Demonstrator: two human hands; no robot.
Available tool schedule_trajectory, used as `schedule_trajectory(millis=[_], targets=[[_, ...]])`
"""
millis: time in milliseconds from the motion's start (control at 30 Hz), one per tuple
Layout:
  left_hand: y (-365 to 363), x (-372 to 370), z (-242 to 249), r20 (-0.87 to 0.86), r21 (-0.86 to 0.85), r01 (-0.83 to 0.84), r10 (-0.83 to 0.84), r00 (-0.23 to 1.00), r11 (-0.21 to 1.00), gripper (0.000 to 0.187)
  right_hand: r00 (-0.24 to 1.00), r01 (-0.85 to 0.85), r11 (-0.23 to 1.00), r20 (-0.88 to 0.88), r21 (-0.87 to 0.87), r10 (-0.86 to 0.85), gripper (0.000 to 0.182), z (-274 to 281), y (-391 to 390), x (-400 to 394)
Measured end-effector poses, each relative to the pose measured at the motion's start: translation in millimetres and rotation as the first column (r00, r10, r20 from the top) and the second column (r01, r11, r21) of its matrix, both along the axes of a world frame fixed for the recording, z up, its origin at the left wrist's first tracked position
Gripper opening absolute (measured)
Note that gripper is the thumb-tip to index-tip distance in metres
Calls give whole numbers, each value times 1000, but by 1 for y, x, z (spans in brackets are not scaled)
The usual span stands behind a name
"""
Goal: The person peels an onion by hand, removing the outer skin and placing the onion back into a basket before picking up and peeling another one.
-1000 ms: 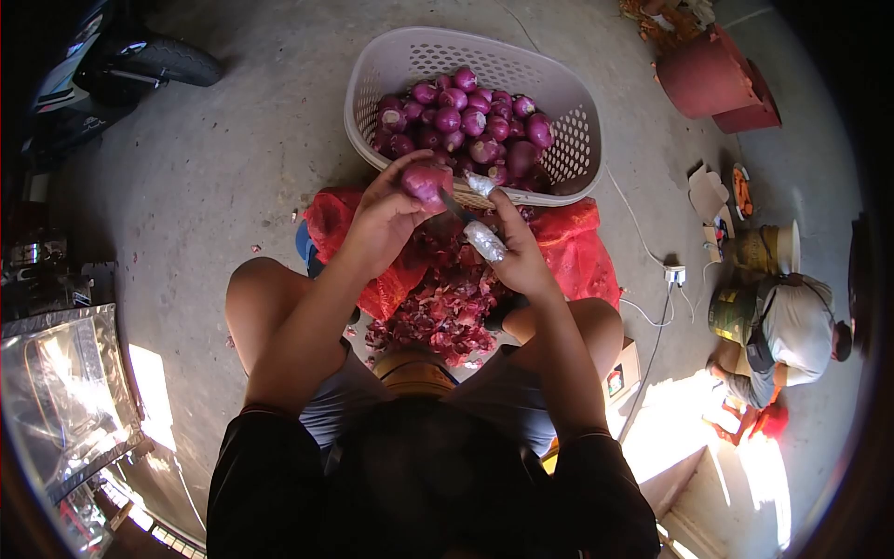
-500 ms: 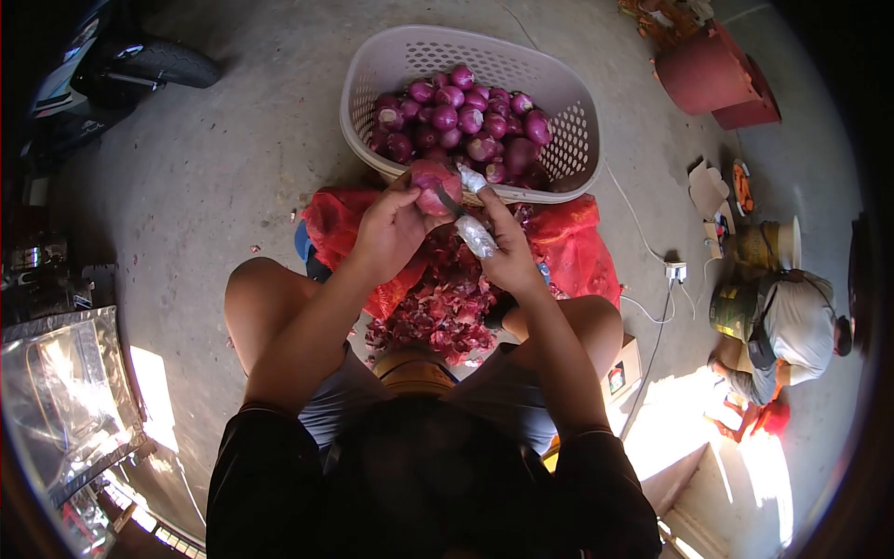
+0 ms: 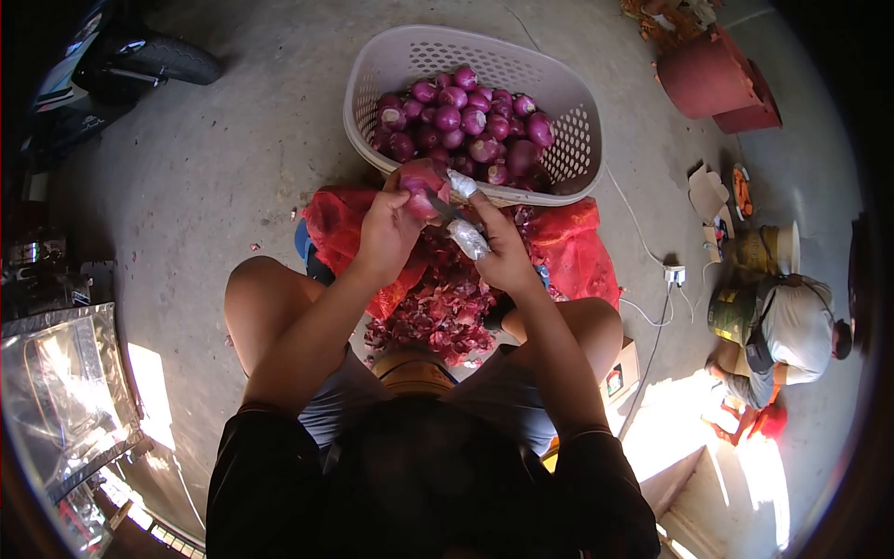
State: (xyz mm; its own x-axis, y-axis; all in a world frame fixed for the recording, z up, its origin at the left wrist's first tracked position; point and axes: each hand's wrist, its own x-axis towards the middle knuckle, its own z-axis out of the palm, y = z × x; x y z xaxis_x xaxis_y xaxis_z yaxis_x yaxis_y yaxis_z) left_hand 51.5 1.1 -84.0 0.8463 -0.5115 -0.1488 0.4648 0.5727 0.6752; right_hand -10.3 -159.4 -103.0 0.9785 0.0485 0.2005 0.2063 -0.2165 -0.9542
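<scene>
My left hand (image 3: 387, 233) is closed around a red onion (image 3: 416, 197), partly peeled, with loose skin lifting at its upper right. In my right hand (image 3: 506, 253) is a small knife (image 3: 467, 239) with a silver-wrapped handle, its dark blade against the onion's side. A silver wrapping (image 3: 461, 184) covers one of my right fingertips, close to the onion. Just beyond my hands stands a grey perforated basket (image 3: 582, 140) holding many peeled red onions (image 3: 473, 120). Below them lies a heap of onion skins (image 3: 433, 312) on and beside red mesh sacking (image 3: 582, 252).
A power plug block (image 3: 674, 273) with cables lies on the floor to the right. Further right, another person (image 3: 796, 321) bends over near buckets (image 3: 768, 247). Red tubs (image 3: 708, 74) stand at the upper right, and a motorbike wheel (image 3: 172, 61) at the upper left.
The onion has turned and moved slightly left in my left hand, and its skin now lifts at the upper right. The knife has shifted a little left with it.
</scene>
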Motion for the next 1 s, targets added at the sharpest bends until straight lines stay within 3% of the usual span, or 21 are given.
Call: schedule_trajectory(millis=[100, 300, 400, 500, 600, 700, 800, 900, 1000], targets=[[1, 2, -1, -2, -46, 24, -24, 1000, 999, 46, 999, -15, 999, -28, 48, 17, 58, -5, 0, -1], [4, 4, -6, -47, -24, 48, -49, 998, 999, 43, 1000, -26, 998, -13, -50, 26, 56, 8, 4, -1], [-1, -2, 8, -177, -40, 55, -61, 982, 998, 42, 1000, -8, 1000, 16, -29, 8, 55, 1, 4, 0], [-1, -3, 5, -244, -32, 66, -72, 967, 997, 42, 996, 46, 973, 90, -228, -26, 55, -5, -4, 3], [6, 2, -9, -75, 10, 121, -120, 990, 993, 48, 1000, -9, 991, 2, -130, 9, 55, 10, -1, 3], [11, 5, -12, -11, 47, 150, -149, 989, 988, 46, 994, -42, 997, -94, 57, 47, 55, 24, 1, 2], [13, 7, -6, 12, 92, 169, -171, 985, 981, 45, 996, -67, 997, -60, -48, 64, 54, 19, -5, 2], [11, 2, 10, -102, 219, 90, -69, 992, 972, 41, 995, -92, 991, -56, -95, 86, 54, 15, -8, 0], [7, 1, 12, -124, 231, 29, 0, 992, 973, 41, 987, -119, 989, -116, -86, 109, 53, 23, -6, -2]])
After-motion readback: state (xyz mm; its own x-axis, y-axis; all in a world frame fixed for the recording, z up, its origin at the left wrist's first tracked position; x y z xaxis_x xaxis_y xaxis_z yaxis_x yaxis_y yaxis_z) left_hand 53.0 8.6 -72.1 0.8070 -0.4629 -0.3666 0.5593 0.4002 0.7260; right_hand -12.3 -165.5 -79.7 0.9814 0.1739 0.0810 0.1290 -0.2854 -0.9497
